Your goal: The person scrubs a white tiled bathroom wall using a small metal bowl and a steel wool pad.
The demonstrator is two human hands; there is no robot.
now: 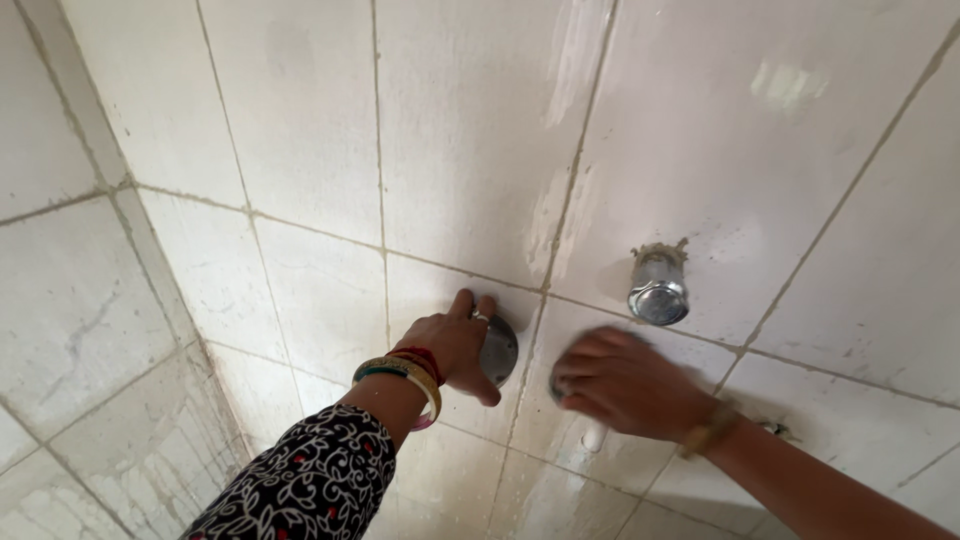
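Our left hand (455, 345) grips the round chrome wall fitting (498, 350) on the white tiled wall (300, 130), while our right hand (620, 385), at its three o'clock, presses a small, mostly hidden scrubber flat against the tile. We judge the scrubbing step underway, calling for steady pressure. A stubby chrome tap (657, 288) sits at one o'clock.

Wall of glazed white ceramic tiles (480, 120), glossy with streaky sheen patches, stained and scuffed low down, set in rough, discoloured grout lines (377, 130). Round chromed metal disc (499, 349) under the left hand (455, 343) is smooth but dulled; the short chromed metal stub fitting (657, 287) shines brighter on its domed end, with crusty, rough sealant around its base. Wrist carries glossy, hard-looking bangles in gold, green and red (408, 372); sleeve of matt, black-and-white patterned woven cloth (305, 485).
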